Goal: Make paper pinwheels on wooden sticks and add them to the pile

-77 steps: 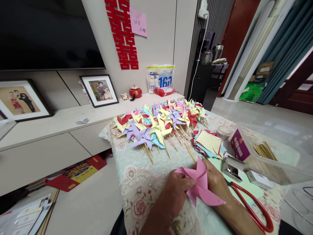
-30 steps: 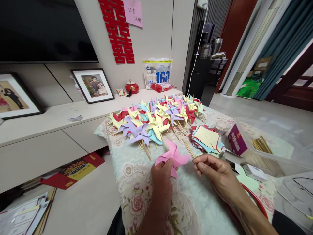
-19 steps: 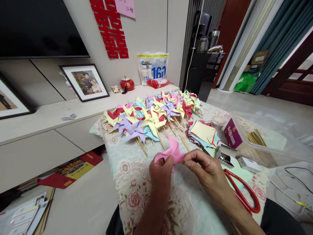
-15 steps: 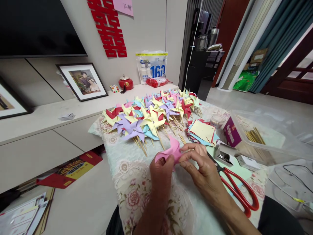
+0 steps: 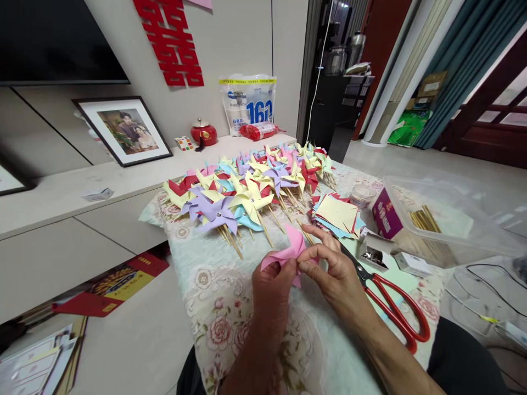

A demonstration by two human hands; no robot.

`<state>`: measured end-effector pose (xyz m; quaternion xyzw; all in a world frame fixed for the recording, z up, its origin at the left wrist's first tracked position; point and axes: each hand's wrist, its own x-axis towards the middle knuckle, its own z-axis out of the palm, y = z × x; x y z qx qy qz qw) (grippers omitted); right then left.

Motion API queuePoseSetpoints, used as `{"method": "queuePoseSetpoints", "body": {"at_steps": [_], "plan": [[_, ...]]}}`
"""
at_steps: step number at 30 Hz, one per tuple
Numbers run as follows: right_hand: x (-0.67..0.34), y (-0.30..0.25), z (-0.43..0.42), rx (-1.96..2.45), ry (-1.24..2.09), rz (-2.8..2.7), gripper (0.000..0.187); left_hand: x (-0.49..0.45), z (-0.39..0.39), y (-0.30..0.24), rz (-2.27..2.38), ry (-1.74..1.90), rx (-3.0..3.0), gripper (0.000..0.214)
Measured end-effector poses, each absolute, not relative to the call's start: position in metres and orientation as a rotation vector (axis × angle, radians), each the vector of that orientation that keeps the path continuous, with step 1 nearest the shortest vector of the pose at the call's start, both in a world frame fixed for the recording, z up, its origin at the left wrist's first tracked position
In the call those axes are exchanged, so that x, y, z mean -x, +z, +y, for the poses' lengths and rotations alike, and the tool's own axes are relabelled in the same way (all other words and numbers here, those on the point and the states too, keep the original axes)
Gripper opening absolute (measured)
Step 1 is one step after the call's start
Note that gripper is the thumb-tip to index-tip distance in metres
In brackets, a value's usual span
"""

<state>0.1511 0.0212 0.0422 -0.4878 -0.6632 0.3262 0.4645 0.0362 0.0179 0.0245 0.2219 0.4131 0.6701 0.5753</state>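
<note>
Between both hands is a pink paper pinwheel (image 5: 294, 241), its blades folded toward the middle. My left hand (image 5: 274, 285) grips its lower left part, thumb pressed near the centre. My right hand (image 5: 329, 263) pinches the paper at the centre from the right with thumb and index finger; whether a small pin is there is hidden. Beyond the hands lie many finished pinwheels (image 5: 220, 215) in several colours on wooden sticks. A stack of cut paper squares (image 5: 337, 214) sits to the right, and red-handled scissors (image 5: 395, 307) rest beside my right forearm.
A small open box of metal pins (image 5: 374, 255) and a white box (image 5: 413, 264) lie near a clear plastic bin (image 5: 432, 241) holding sticks. The floral tablecloth (image 5: 222, 307) covers the table. A low cabinet (image 5: 123, 184) with framed photo (image 5: 130, 131) stands behind on the left.
The view has shifted slightly, moving the scene left. My right thumb and index finger have come in closer to the pinwheel's centre, and its upper blade shows more plainly.
</note>
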Motion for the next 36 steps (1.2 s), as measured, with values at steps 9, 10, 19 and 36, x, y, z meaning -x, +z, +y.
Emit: {"method": "queuePoseSetpoints", "body": {"at_steps": [9,10,19,36], "plan": [[-0.151,0.040,0.023,1.178,0.769,-1.619,0.013,-0.035,0.018,0.022,0.978,1.570,-0.532,0.011],[-0.151,0.039,0.023,1.181,0.763,-1.625,0.014,-0.035,0.018,0.021,0.985,1.573,-0.540,0.011],[-0.152,0.040,0.022,1.187,0.778,-1.646,0.014,-0.035,0.019,0.015,0.992,1.566,-0.571,0.009],[-0.154,0.041,0.023,1.193,0.930,-1.551,0.015,-0.034,0.018,0.010,1.027,1.554,-0.644,0.010]]}}
